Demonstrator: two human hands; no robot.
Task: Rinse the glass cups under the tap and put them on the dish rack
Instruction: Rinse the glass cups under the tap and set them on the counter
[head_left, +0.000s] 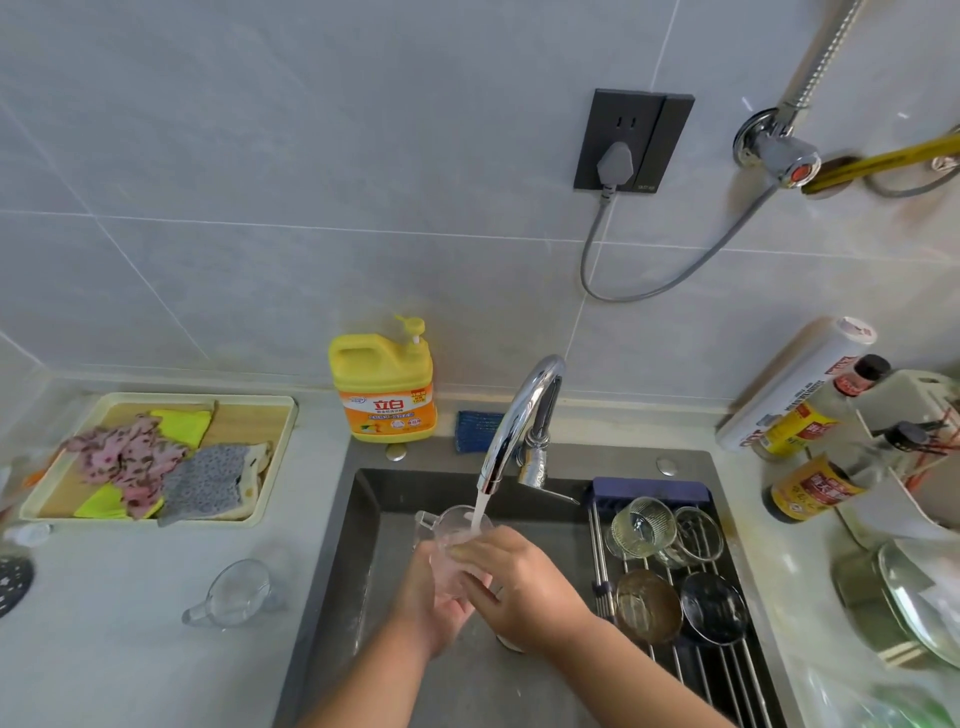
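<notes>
Handled glass cup (457, 538) under the running tap (519, 415), four glasses on the dish rack (724, 686)
The clear cup is held tilted, water falling into its mouth; at its 9 o'clock, well apart, a second handled cup (236, 592) lies on its side; at 3 o'clock the rack carries two ribbed clear glasses (644, 527) behind an amber glass (649, 605) and a dark glass (714, 608), seemingly upturned

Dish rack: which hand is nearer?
Right. The right hand grips the cup just left of the dish rack; the left hand is farther left, under the cup.
</notes>
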